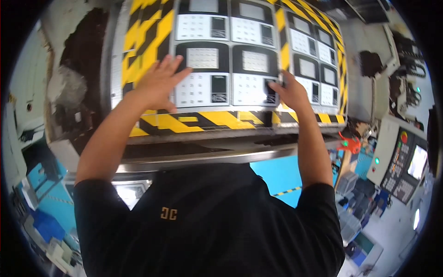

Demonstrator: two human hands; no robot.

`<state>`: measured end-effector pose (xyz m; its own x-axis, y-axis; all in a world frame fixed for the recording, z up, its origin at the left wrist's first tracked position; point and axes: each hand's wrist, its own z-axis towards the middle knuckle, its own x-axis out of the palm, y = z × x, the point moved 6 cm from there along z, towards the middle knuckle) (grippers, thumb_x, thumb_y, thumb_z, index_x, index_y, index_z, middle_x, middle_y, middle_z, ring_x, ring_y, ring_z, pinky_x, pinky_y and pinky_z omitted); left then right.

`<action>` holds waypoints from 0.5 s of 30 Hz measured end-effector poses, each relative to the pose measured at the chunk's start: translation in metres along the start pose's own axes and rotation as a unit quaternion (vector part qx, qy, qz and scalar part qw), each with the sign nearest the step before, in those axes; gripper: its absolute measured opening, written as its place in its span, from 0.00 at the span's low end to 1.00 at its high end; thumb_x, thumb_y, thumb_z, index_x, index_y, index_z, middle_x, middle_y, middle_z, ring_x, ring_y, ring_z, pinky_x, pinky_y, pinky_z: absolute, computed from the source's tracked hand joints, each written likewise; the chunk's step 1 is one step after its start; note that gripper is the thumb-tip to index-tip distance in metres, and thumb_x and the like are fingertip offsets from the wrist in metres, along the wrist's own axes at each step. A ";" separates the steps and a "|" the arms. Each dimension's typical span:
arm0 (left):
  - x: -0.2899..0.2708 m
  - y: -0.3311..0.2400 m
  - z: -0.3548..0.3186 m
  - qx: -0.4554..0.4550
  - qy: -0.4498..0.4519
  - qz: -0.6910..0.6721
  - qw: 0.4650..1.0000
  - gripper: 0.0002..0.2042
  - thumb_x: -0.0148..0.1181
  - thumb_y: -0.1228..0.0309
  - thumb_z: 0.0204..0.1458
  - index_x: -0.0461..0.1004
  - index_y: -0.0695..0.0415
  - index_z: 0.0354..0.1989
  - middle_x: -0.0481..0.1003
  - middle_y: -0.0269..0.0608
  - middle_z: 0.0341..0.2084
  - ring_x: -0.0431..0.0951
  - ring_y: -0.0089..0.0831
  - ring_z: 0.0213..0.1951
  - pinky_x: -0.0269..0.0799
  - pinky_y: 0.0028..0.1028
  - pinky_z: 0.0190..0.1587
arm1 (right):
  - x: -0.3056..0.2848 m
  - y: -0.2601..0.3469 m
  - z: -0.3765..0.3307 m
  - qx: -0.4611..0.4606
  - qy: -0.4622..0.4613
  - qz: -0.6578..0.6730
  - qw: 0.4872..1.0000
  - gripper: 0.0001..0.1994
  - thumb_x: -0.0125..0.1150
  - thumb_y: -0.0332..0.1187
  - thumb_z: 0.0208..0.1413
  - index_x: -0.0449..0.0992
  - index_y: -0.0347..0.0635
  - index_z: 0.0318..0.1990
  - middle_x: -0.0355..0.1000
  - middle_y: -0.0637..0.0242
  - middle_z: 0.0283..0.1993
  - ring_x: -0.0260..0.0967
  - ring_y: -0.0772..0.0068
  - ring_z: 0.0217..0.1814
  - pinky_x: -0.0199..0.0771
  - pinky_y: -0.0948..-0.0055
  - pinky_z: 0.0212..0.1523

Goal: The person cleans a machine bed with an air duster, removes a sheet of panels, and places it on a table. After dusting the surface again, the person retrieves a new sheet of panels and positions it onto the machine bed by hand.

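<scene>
Several flat keypad panels (192,89), black and white with pale windows, lie in rows on a bed covered in yellow and black striped tape (221,121). My left hand (156,84) rests with fingers spread at the left edge of the near-left panel, fingertips on its black border. At the right edge of the near-right panel (247,87) is my right hand (294,94). Its thumb reaches onto the panel's dark block and a finger points forward along the striped strip; its other fingers are partly hidden. Neither hand visibly lifts anything.
A metal ledge (221,159) runs between my body and the bed. Machine walls stand on both sides. To the right are an orange object (351,144) and a machine control panel (400,159) with buttons and a lit screen. Grey bins (347,183) stand below.
</scene>
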<state>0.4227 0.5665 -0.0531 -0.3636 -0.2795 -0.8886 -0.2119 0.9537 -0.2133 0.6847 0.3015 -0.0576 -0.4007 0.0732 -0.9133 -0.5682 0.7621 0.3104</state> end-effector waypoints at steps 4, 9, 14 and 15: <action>0.000 -0.007 0.005 0.005 0.012 0.002 1.000 0.56 0.79 0.58 0.27 0.50 0.40 0.70 0.41 0.44 0.72 0.40 0.44 0.72 0.41 0.41 0.71 | -0.002 0.002 -0.002 0.046 0.065 -0.036 0.996 0.44 0.65 0.59 0.47 0.59 0.40 0.66 0.77 0.48 0.36 0.77 0.52 0.42 0.73 0.63 0.44; -0.001 -0.009 0.005 -0.007 0.029 0.005 1.000 0.57 0.79 0.57 0.26 0.50 0.39 0.70 0.40 0.42 0.72 0.39 0.43 0.73 0.39 0.40 0.71 | 0.000 0.001 -0.005 0.024 0.085 -0.052 0.995 0.50 0.68 0.61 0.43 0.54 0.40 0.69 0.75 0.44 0.41 0.75 0.48 0.47 0.73 0.61 0.47; 0.001 -0.009 0.006 -0.004 0.024 0.000 1.000 0.58 0.80 0.57 0.24 0.50 0.39 0.70 0.40 0.43 0.72 0.39 0.44 0.73 0.39 0.41 0.71 | 0.000 0.003 -0.004 0.026 0.084 -0.084 0.993 0.52 0.68 0.61 0.43 0.52 0.40 0.69 0.74 0.43 0.46 0.73 0.48 0.51 0.72 0.61 0.51; 0.000 -0.010 0.006 -0.004 0.024 -0.001 1.000 0.58 0.80 0.57 0.24 0.50 0.39 0.70 0.40 0.43 0.72 0.39 0.44 0.73 0.39 0.41 0.71 | 0.000 0.002 -0.004 0.024 0.083 -0.088 0.992 0.51 0.68 0.61 0.43 0.52 0.40 0.69 0.74 0.43 0.46 0.73 0.48 0.52 0.72 0.61 0.51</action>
<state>0.4299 0.5580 -0.0535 -0.4064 -0.2859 -0.8678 -0.2201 0.9524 -0.2108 0.6808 0.3008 -0.0562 -0.4140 -0.1675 -0.8948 -0.6063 0.7839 0.1337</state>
